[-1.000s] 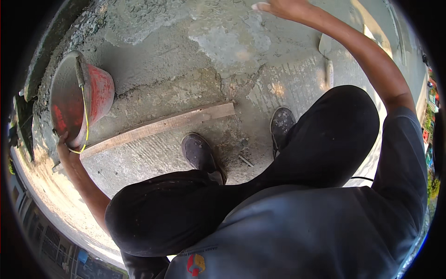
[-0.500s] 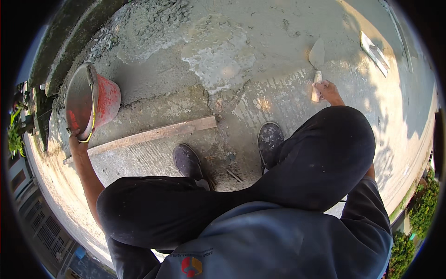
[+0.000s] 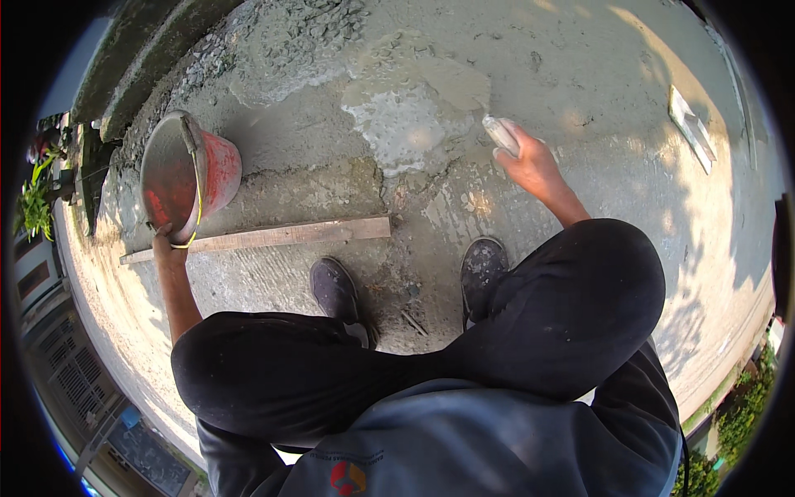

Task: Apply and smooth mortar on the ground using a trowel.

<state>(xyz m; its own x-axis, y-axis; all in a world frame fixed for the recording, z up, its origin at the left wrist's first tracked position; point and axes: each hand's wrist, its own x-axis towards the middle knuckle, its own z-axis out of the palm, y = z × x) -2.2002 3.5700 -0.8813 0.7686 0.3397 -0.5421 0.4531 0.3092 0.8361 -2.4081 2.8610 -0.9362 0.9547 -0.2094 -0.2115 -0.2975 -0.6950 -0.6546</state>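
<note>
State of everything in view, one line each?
Bucket: red showing through grey smears, held at the rim; tilt unclear
Left hand: closed on bucket
Grey mix: wet-looking, uneven
Trowel: held by its handle, blade at the grey mix; contact unclear
Right hand: closed round trowel
Plank: lying flat
Shoes: spattered
Pale angled piece: lying down

The dark blue-grey fabric shirt [image 3: 505, 439] carried a printed red and orange-yellow geometric emblem [image 3: 348, 478] near the lower edge of the view. A strip of small, dark printed lettering [image 3: 346, 455] was located directly above the emblem; its characters were only partly legible.
</note>
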